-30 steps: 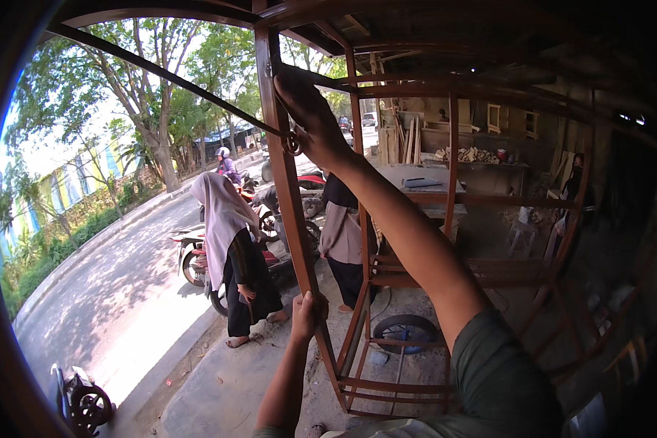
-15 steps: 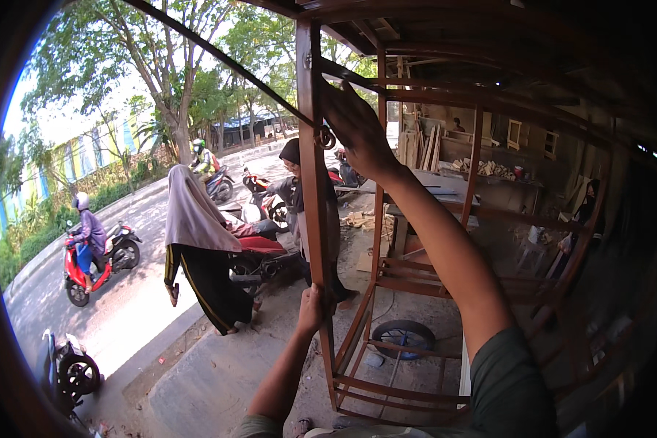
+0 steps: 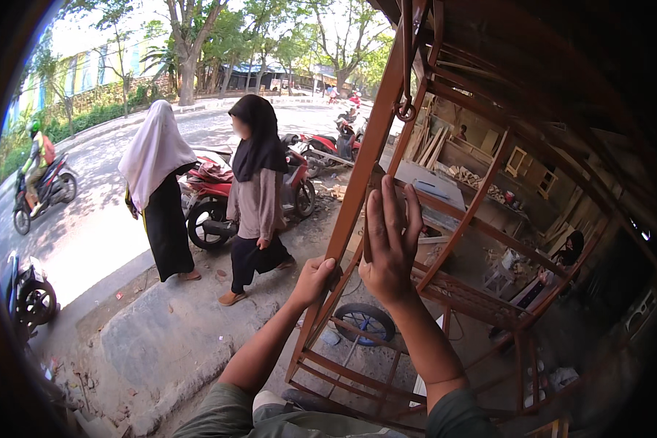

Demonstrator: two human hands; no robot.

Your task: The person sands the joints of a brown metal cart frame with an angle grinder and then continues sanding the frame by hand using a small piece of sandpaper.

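A reddish-brown wooden post (image 3: pixel 365 169) of a large cart-like frame stands before me, slanting in the view. My left hand (image 3: pixel 315 282) is closed round its lower part, the thumb on the near face. Higher up on the right side of the post is my right hand (image 3: pixel 391 237), fingers stretched upward and nearly together, the palm turned to the wood. Whether something thin lies between palm and post cannot be made out. Above the right hand, a metal ring (image 3: pixel 405 112) hangs at the post. Thinner rails (image 3: pixel 387 383) join the frame low down.
A spoked wheel (image 3: pixel 365 324) lies inside the frame's base. Left of the post, two people in headscarves (image 3: pixel 258 168) walk past parked red motorbikes (image 3: pixel 213 208). A rider (image 3: pixel 40 171) is on the road. Wood offcuts (image 3: pixel 469 175) are piled at the back right.
My right hand has slid down the post, nearer to my left hand, which keeps its grip. The view has tilted. The walkers have moved left, and one rider has left the view.
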